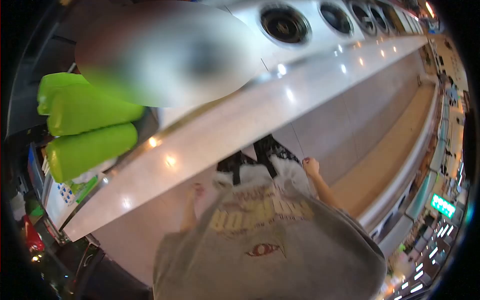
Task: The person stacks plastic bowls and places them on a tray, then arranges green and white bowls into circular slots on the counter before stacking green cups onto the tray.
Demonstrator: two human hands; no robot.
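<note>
My left hand [198, 190] hangs beside the near edge of a long pale counter [225, 130], apart from it. Its fingers are smeared, and I see nothing in it. Out to the right of my body, over the floor, is my right hand [311, 166], its fingers curled in with nothing visible in them. Between the hands are my grey printed shirt [265, 235] and dark patterned trousers [270, 147]. The hands touch neither the counter nor each other.
Round dark wells [284, 24] line the surface behind the counter. Bright green rounded objects [92, 150] stand at left, near a large blurred patch. A tan strip [380, 165] runs along the right side of the walkway; a lit green sign [443, 205] is farther right.
</note>
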